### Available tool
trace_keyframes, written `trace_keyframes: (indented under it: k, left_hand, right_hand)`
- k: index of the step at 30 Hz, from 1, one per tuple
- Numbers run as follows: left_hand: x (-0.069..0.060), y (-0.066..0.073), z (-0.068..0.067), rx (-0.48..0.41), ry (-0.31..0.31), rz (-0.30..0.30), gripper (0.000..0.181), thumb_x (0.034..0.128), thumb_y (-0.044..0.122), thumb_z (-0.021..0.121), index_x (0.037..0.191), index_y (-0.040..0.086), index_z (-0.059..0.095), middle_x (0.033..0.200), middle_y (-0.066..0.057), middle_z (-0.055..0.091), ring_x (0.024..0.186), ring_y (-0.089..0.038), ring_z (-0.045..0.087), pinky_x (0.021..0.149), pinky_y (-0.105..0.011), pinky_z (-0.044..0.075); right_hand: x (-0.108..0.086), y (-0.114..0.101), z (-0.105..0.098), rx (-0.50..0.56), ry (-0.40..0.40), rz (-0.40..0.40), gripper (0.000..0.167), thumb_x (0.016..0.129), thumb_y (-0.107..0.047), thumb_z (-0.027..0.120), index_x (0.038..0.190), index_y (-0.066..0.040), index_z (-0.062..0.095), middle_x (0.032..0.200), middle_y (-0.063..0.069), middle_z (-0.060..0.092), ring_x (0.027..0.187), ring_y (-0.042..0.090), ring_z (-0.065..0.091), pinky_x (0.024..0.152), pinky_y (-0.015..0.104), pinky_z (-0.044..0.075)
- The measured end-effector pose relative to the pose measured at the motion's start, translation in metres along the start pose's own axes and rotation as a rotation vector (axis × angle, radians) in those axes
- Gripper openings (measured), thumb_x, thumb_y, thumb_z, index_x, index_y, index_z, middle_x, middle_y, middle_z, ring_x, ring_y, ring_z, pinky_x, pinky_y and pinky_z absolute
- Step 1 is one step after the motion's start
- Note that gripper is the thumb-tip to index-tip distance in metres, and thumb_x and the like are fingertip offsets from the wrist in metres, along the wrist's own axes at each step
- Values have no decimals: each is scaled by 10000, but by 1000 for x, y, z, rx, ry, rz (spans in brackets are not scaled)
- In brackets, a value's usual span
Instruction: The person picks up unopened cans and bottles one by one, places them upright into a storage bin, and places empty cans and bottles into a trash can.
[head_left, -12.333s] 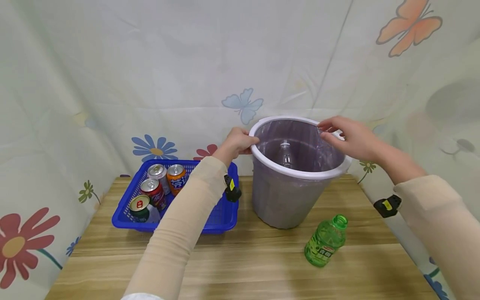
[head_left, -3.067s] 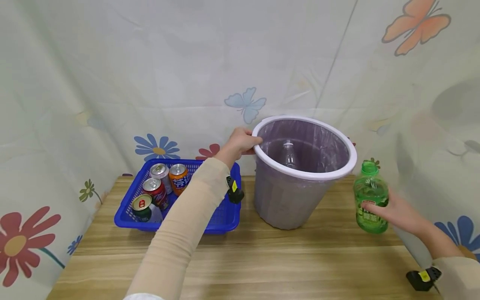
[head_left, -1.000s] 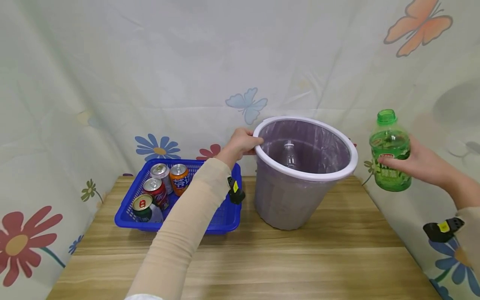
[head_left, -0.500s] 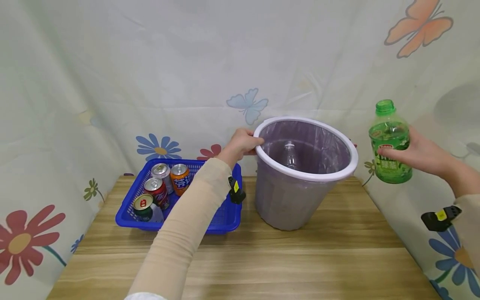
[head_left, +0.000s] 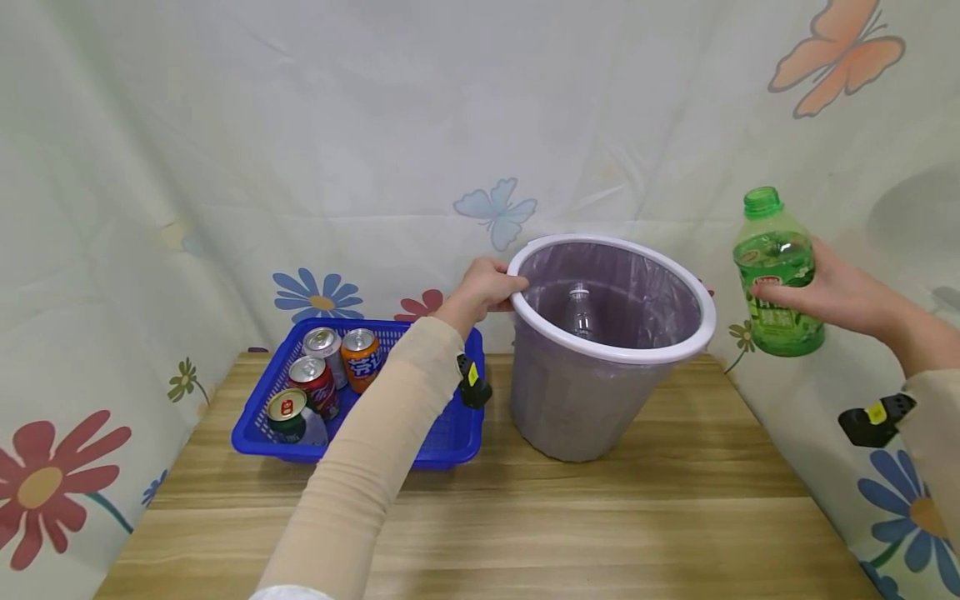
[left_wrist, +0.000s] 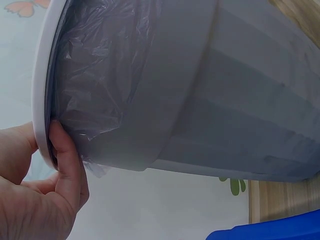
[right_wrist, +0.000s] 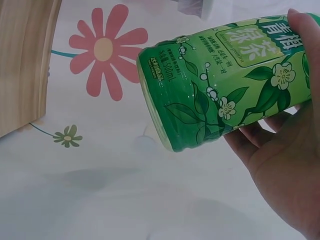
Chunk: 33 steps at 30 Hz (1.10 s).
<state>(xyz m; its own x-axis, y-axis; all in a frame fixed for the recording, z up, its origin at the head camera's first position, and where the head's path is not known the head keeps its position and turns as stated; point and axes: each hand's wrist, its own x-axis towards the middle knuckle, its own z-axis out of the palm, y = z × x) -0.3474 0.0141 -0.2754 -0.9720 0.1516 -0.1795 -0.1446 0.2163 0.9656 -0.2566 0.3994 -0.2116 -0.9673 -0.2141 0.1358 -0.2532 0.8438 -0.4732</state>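
My left hand [head_left: 486, 287] grips the white rim of a grey trash can [head_left: 585, 400], thumb over the rim and fingers underneath. In the left wrist view the left hand [left_wrist: 55, 185] pinches that rim beside the thin plastic liner [left_wrist: 100, 75]. A clear plastic bottle [head_left: 579, 312] stands inside the can. To the right of the can, my right hand [head_left: 847, 292] holds a green tea bottle [head_left: 780, 287] in the air, capless and leaning slightly left. The right wrist view shows the bottle's printed label [right_wrist: 225, 85], with the fingers wrapped round it.
On the left of the wooden table [head_left: 600, 533] is a blue plastic basket [head_left: 450, 433]. Several drink cans stand in it, among them an orange can [head_left: 362, 362] and a dark green can [head_left: 292, 417]. A flower-printed curtain [head_left: 375, 125] hangs behind and beside the table.
The green tea bottle, earlier on the table, was picked up by my right hand, which had been at the can's rim. It has lately risen and shifted slightly left. The left hand stayed on the rim.
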Motion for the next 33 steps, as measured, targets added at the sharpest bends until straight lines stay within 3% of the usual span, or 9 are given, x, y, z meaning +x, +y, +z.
trace_keyframes:
  k: [3,8,13,18,20,24,26,29,33]
  left_hand:
    - [0,0,0,-7,-12,-1,340,825,70,635,1127,-68,560,1056,-151,563,689,-165,623,675,-269,561]
    - [0,0,-2,1,-11,3,327,825,73,634,1115,-64,569,1012,-144,580,664,-154,621,664,-265,560]
    - [0,-1,-3,16,-6,7,316,828,80,634,1107,-55,576,976,-137,595,659,-150,632,652,-261,560]
    - [0,-2,-3,19,-6,8,316,830,83,632,1110,-52,574,1001,-143,598,706,-170,653,652,-258,560]
    - [0,-2,-4,23,-4,7,320,831,87,633,1114,-49,572,1010,-146,598,721,-175,657,651,-257,560]
    - [1,-2,-4,30,-3,4,323,832,93,635,1118,-43,570,1020,-145,595,734,-177,659,652,-257,560]
    - [1,-1,-4,31,-2,3,322,832,94,636,1117,-41,571,1025,-145,594,734,-177,658,654,-258,560]
    - [0,-1,-4,33,-1,2,322,833,93,636,1119,-40,569,1037,-146,593,731,-176,656,658,-260,561]
    - [0,-1,-4,34,2,2,325,833,92,635,1121,-40,565,1047,-149,592,720,-170,651,653,-257,560]
  right_hand:
    - [1,-4,-3,-9,-23,22,657,887,-270,598,1372,-95,191,1149,125,452,890,45,488,730,535,461]
    - [5,-11,-7,-34,-31,48,669,891,-287,586,1378,-88,173,1156,156,448,928,158,500,719,511,461]
    - [8,-17,-11,-36,-56,90,754,902,-336,552,1419,-62,77,1226,250,394,1055,431,431,738,611,424]
    - [11,-20,-15,-40,-20,48,648,881,-293,602,1354,-86,211,1108,126,492,912,137,521,711,442,462]
    - [13,-21,-16,-46,-17,52,651,876,-298,608,1351,-87,217,1097,130,505,902,130,528,702,425,459]
    - [17,-23,-18,-49,-32,63,674,881,-321,593,1364,-83,188,1133,185,493,976,282,514,719,486,450]
    - [19,-25,-19,-41,-31,50,644,880,-316,600,1349,-100,215,1101,131,517,965,217,527,727,477,449]
    - [21,-29,-19,-29,-16,7,552,868,-288,625,1288,-129,304,997,18,555,850,45,527,709,369,450]
    - [24,-35,-20,-15,-17,-18,505,864,-268,633,1254,-138,339,960,-8,558,826,31,530,673,286,451]
